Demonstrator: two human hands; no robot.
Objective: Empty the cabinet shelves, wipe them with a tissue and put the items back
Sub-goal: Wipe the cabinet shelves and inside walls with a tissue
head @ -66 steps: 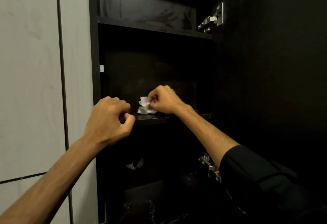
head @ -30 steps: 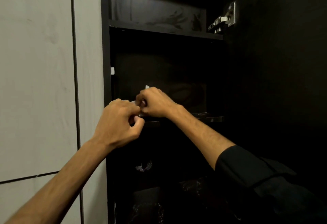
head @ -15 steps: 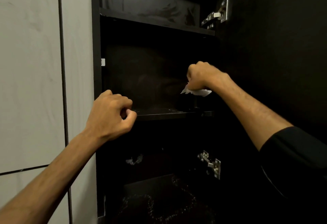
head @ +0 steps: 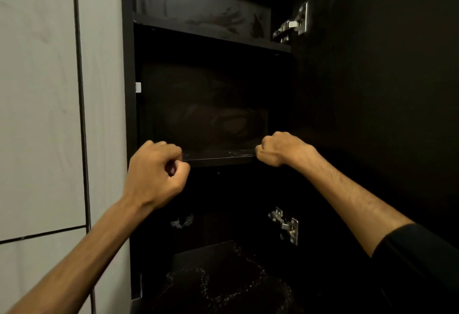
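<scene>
Here the right hand (head: 278, 148) is a closed fist at the right end of the middle shelf's (head: 218, 157) front edge. No tissue shows; whether it is balled inside that fist cannot be told. The left hand (head: 156, 169) is curled, thumb against fingers, just before the shelf's left front corner, holding nothing visible. A tissue would probably be light, soft and easily torn, best kept bunched under the fingertips and dragged flat. The shelf looks bare, with open room across it; the side walls, the upper shelf (head: 211, 33) and the hinge (head: 293, 25) bound the reach.
</scene>
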